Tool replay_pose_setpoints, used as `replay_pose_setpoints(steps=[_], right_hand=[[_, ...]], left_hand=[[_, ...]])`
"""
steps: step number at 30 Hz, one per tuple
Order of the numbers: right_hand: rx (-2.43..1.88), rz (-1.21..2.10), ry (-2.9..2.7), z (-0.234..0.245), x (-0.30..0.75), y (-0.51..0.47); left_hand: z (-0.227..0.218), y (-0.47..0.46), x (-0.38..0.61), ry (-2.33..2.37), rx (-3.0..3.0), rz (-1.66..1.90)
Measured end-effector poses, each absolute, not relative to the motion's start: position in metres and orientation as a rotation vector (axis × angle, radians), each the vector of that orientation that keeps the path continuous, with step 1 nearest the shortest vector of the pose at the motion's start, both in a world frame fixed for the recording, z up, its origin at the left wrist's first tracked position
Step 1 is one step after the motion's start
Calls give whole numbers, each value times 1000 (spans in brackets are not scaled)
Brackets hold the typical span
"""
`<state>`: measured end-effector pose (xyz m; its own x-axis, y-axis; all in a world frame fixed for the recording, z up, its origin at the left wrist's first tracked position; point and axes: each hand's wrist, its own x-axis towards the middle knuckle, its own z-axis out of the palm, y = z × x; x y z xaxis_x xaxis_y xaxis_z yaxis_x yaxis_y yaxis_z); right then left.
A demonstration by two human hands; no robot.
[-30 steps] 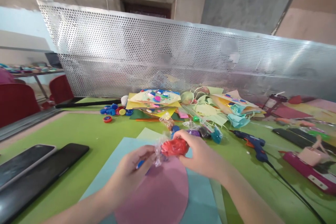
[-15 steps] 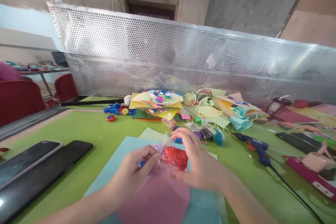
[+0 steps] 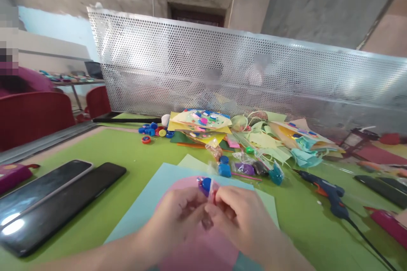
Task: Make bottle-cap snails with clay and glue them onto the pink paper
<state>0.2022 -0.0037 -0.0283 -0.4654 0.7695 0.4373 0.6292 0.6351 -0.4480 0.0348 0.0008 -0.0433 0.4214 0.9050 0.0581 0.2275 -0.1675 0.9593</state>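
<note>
My left hand (image 3: 178, 216) and my right hand (image 3: 241, 216) meet close together over a pink paper circle (image 3: 197, 245) that lies on a light blue sheet (image 3: 149, 203). Both hands are closed on a small clear plastic bag with red clay (image 3: 213, 190) inside; only a sliver of red shows between the fingers. A blue bottle cap (image 3: 206, 183) sits on the pink circle just beyond my fingertips. The motion blurs my fingers somewhat.
Two dark phones (image 3: 60, 199) lie at the left on the green table (image 3: 127, 152). A blue glue gun (image 3: 327, 188) with its cord lies at the right. Bagged clay pieces (image 3: 254, 169), loose bottle caps (image 3: 152, 131) and paper crafts (image 3: 200, 123) crowd the back, before a perforated metal screen (image 3: 222, 67).
My hands have drawn nearer to me and closed tighter round the red clay bag, which is now mostly hidden. The view has shifted left, showing more of the phones.
</note>
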Motion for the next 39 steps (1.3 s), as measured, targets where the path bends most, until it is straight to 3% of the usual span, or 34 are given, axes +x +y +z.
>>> replay_pose_setpoints(steps=[4,14,24,32,39], right_hand=[[-1111,697,-2253,-31,200,-4],[-1192,868,-2293,-26,201,-3],[-1210,781,-2260,-24,198,-5],[-1270,373,-2358,-29,198,-9],[-1155,731,-2237,-24,196,-14]], left_hand=[[-42,-4,32,893,1851,820],[-51,2,32,768,1739,864],[-50,6,33,843,1789,881],[-51,3,34,887,1728,901],[-46,-1,33,788,1772,881]])
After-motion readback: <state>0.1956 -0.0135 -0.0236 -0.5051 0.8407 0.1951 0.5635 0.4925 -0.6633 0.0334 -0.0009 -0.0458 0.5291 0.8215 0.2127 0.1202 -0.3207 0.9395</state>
